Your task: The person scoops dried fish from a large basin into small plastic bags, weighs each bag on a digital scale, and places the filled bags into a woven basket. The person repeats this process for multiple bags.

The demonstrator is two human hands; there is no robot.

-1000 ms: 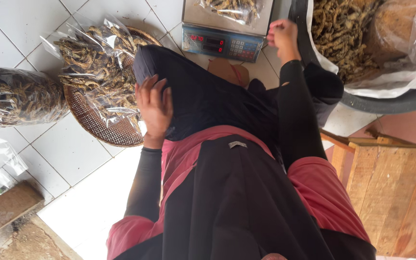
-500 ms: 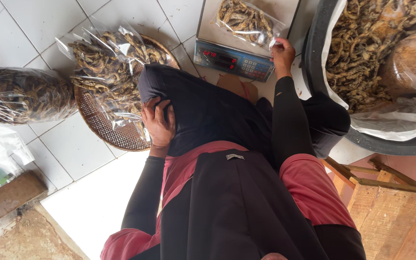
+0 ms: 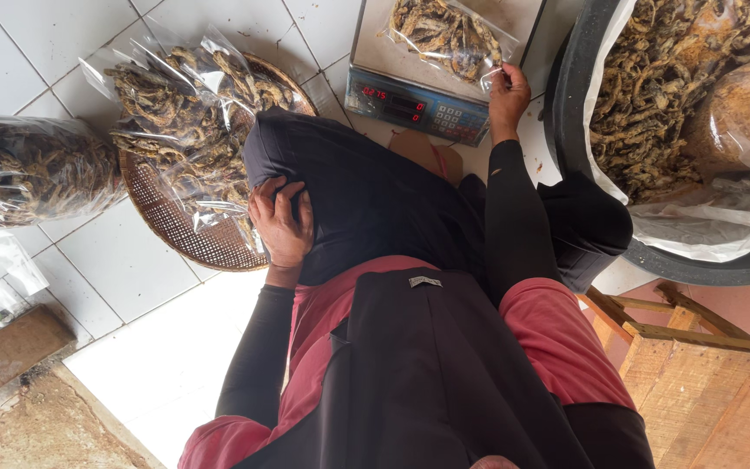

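One small clear bag of dried fish lay on the platform of the one digital scale, which stood on the white tiled floor in front of my knees. My right hand was at the bag's near corner, fingers pinched narrow on the edge of the plastic, just above the scale's red display. My left hand rested flat and spread on my dark-clothed left knee, holding nothing.

Just beside that knee sat one round woven tray, and on it one larger clear bag of dried fish, its open top crumpled and splayed toward the tiles. Farther to my left lay a second large bag of the same fish, resting on its side on the floor, apart from the tray. So I counted three filled bags in all: one on the scale, one on the tray, one on the floor.

To my right stood one dark round tub lined with white plastic and heaped with loose dried fish; a clear bag of something brown lay on top of the heap. One wooden stool stood near my right leg, below the tub.
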